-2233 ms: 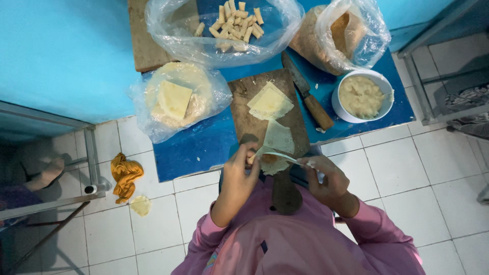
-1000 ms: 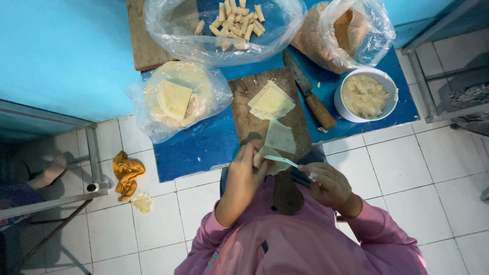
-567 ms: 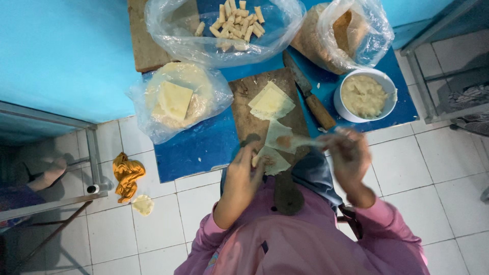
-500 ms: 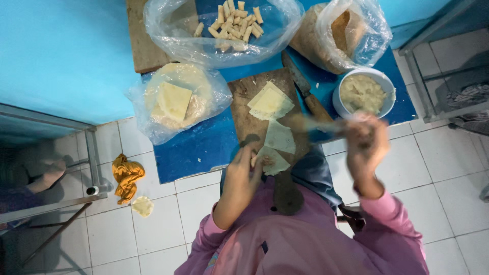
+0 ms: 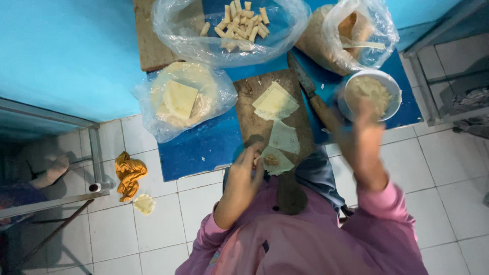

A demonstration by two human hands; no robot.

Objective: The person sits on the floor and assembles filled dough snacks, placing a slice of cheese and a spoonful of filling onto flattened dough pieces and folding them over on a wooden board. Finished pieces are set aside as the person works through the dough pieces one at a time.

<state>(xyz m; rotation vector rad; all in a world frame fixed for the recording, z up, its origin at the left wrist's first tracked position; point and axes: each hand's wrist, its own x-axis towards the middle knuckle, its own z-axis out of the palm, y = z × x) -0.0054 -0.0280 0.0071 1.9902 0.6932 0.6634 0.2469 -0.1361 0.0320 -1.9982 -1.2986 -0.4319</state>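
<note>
Left hand point(image 5: 243, 170) — fingers pinching a filled wrapper point(image 5: 274, 160) at the wooden board's point(image 5: 254, 119) 6 o'clock end. Right hand point(image 5: 362, 140) — blurred, finger state indiscernible — hovers beside the filling bowl point(image 5: 392, 94) at 2 o'clock.

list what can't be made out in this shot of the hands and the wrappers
- Right hand, head view: motion-blurred; whether it holds anything cannot be told.
- Wooden board: near end hidden behind the person's body.
- Left hand: fingertips at the filled wrapper; grip unclear.
- Bag of rolled pieces: cut off by top edge.
</note>
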